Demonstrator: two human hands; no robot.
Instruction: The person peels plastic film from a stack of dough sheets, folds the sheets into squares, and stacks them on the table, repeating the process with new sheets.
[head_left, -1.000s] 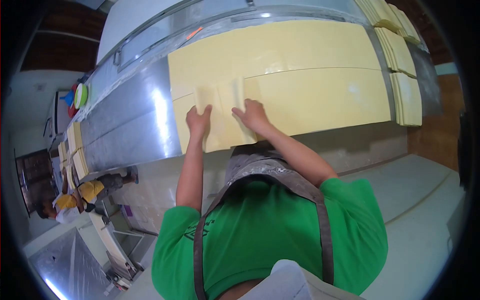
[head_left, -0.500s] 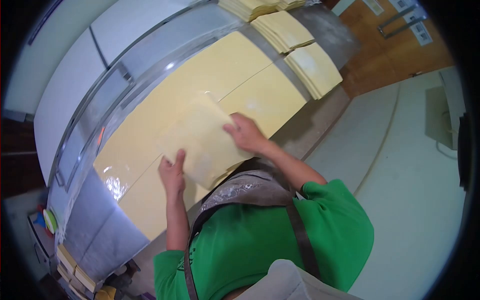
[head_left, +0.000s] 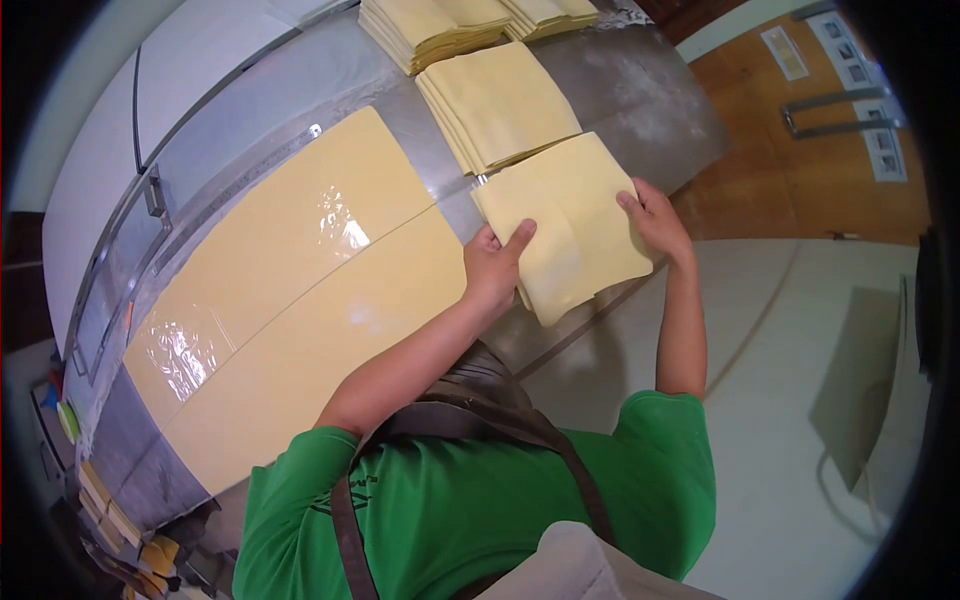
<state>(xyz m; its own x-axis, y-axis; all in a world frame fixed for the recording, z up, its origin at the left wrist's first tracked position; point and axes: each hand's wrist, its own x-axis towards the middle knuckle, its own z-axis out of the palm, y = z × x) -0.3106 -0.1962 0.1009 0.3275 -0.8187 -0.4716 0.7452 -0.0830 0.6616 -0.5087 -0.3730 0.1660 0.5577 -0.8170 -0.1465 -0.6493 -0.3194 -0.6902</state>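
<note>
My left hand (head_left: 492, 266) grips the left edge of a pale yellow folded dough sheet (head_left: 585, 215), thumb on top and fingers beneath. On the opposite edge my right hand (head_left: 656, 220) pinches the same sheet. It is held over the near end of the row of stacks, and its lower corner hangs past the table edge. Just behind it lies a stack of folded dough sheets (head_left: 505, 105). To my left, a long, flat dough sheet (head_left: 290, 220) covers much of the table, with a lengthwise cut line and glossy patches.
More folded stacks (head_left: 435, 25) stand at the far end of the metal table (head_left: 650, 85). A metal rail (head_left: 155, 200) runs along its far side. A wooden door (head_left: 770, 150) with a handle is at the upper right, and pale floor (head_left: 740, 330) lies to the right.
Both hands have carried the folded dough sheet from over the long sheet rightward to the row of stacks. The view has turned to the right with my body.
</note>
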